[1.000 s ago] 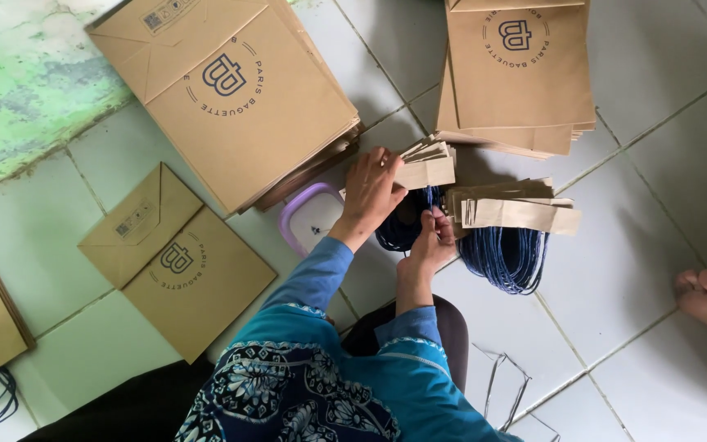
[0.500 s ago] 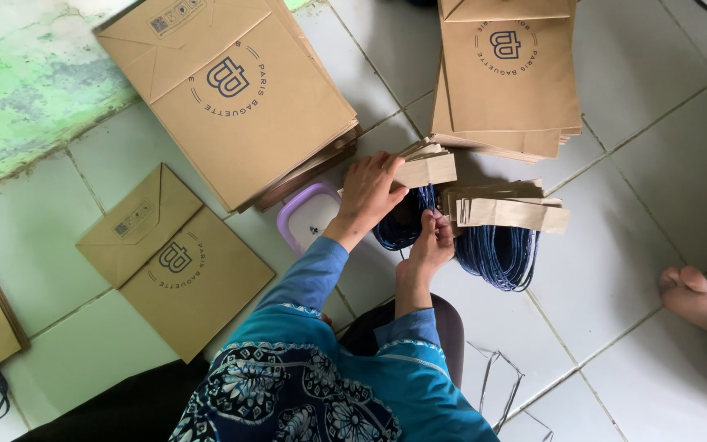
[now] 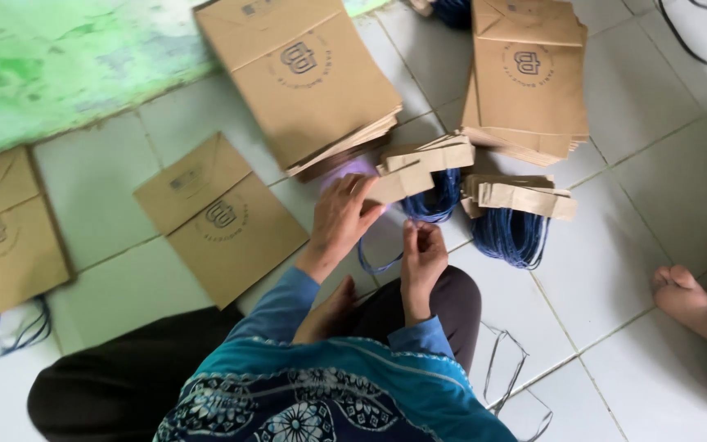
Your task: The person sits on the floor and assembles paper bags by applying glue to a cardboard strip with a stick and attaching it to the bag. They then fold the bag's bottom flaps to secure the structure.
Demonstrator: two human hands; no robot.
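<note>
I sit on a tiled floor. My left hand [image 3: 341, 219] holds a brown cardboard strip [image 3: 400, 182] with a blue cord loop [image 3: 376, 262] hanging from it. Just to its right, the fingers of my right hand [image 3: 421, 255] are pinched on the upper end of that cord. Beyond the hands lie two bundles of blue cord handles [image 3: 511, 233] topped with more cardboard strips [image 3: 525, 196]; the nearer bundle [image 3: 439, 198] is partly hidden by the strip I hold.
A stack of brown paper bags [image 3: 304, 82] lies ahead, another stack [image 3: 529, 82] to its right. Single bags lie at left [image 3: 218, 217] and far left [image 3: 2, 233]. A purple round thing [image 3: 352, 169] peeks from under the stack. Another person's foot [image 3: 689, 303] is at right.
Both hands have drawn back from the cord bundles toward my body, bringing one cardboard strip and its blue cord with them. The other person's foot shifted slightly.
</note>
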